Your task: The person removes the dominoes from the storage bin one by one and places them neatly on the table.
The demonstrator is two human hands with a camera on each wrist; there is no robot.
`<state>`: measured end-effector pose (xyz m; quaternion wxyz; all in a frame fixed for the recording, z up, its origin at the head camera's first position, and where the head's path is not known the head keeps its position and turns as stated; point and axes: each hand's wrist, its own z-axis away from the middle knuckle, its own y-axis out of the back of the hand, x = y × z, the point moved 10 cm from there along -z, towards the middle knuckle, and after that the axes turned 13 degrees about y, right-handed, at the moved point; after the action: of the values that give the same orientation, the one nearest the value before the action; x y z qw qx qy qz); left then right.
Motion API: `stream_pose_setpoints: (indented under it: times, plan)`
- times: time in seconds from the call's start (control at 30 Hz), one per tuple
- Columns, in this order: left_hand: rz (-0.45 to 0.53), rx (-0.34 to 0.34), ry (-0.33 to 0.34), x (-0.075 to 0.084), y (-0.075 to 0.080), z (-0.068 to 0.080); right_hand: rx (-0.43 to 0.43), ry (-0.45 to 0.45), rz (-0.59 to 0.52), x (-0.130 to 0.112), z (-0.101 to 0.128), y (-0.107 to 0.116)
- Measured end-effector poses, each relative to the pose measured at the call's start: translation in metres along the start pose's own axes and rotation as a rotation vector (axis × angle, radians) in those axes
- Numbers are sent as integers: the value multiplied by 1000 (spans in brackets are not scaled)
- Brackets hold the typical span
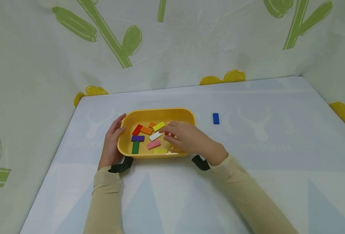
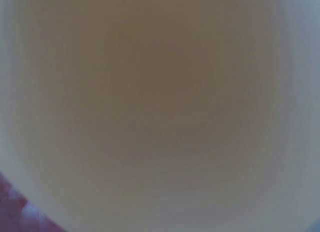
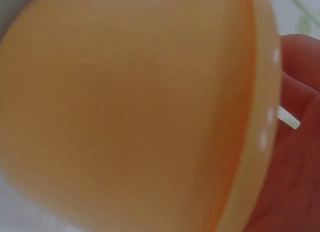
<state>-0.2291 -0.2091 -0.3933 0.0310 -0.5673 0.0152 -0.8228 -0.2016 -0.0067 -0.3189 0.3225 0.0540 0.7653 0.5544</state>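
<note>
on the pale blue patterned tablecloth [image 1: 248, 182] sits a shallow yellow plastic tray with rounded corners [image 1: 157, 112], holding a scatter of small flat rectangular coloured blocks. the left hand [image 1: 111, 143] rests against the tray's left wall, fingers laid fairly straight along the outside and the thumb up by the rim. the right hand [image 1: 187, 138] reaches over the tray's right half, its fingertips [image 1: 165, 134] drawn together just beside the white block [image 1: 155, 136]; whether they pinch it or only touch it cannot be told. around the white block lie a yellow-green block [image 1: 159, 126], an orange block [image 1: 146, 130], a red block [image 1: 137, 130], a purple block [image 1: 138, 138], a green block [image 1: 135, 147], a pink block [image 1: 154, 144] and a yellow block [image 1: 160, 150]. a single blue block [image 1: 215, 118] lies on the cloth, well apart to the right of the tray. both wrist views are blurred, filled by the tray's wall.
</note>
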Motion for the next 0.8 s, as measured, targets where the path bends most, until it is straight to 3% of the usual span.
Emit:
stream_pose_setpoints:
  times: [0.23,0.43,0.8]
  plan:
    - [15,-3,3,-1,2,1,-88,90,21,-19,-9,-23]
    - [27,-5,-7,1,1,-1,-125,34,-26,-11,-11,-33]
    - [9,5,-22,-1,2,-3,-305,-72,-136,-2,-6,-54]
